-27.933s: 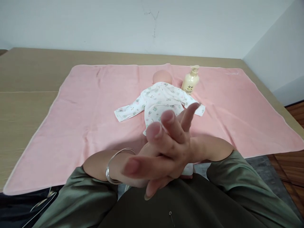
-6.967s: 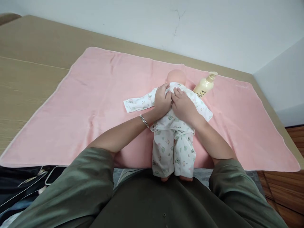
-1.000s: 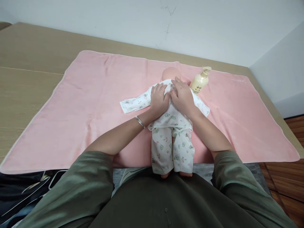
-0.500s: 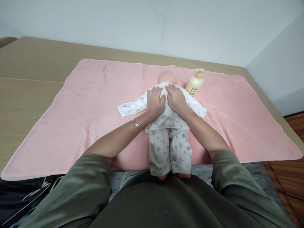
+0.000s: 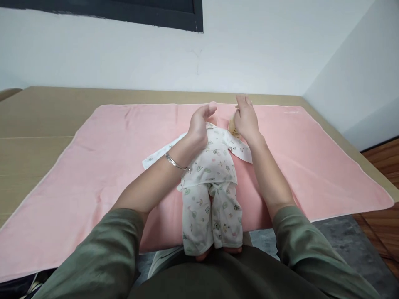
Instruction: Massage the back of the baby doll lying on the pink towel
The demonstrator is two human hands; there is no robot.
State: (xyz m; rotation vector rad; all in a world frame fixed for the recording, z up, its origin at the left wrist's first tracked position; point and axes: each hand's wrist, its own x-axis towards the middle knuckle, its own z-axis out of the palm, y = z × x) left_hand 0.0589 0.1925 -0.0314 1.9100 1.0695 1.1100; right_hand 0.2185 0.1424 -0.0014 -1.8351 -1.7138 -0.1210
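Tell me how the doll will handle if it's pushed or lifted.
The doll lies flat on the cloth, so tipping seems unlikely. Its sleeves look flat and loose, so they would probably flop. Its wrinkled trousers suggest soft fabric, likely easy to grip.

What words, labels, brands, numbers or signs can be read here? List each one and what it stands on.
No text can be read.
Bottle, partly behind the right hand: dark print, too small to read.
White clothes: small printed pictures, no legible letters.
Blanket: pale mark near the far right corner, too faint to read.
Trousers: small mark, unreadable.
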